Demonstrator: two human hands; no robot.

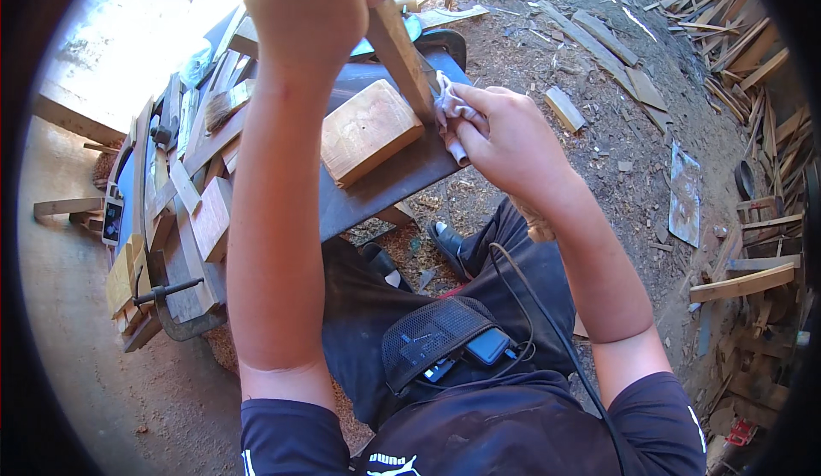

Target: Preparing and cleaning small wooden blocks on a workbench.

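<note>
My left hand [312, 10] is raised at the top of the view, closed around the upper end of a narrow wooden strip [400, 61]. From that fist the strip slants down past the far right edge of a thick wooden block [369, 131]. The block lies on a dark bench top [410, 165]. My right hand [506, 138] pinches a crumpled pale cloth [451, 110] beside the strip's lower end, over the bench edge. Whether the cloth presses on the strip, I cannot tell. Part of the left hand's grip is hidden by the wrist.
Left of my left arm are piled wood offcuts [184, 194], a brush [229, 104] and a metal clamp [175, 292]. Scraps and planks [599, 53] litter the ground on the right, with a wood heap [757, 61] beyond. A mesh pouch [436, 339] with a cable rests on my lap.
</note>
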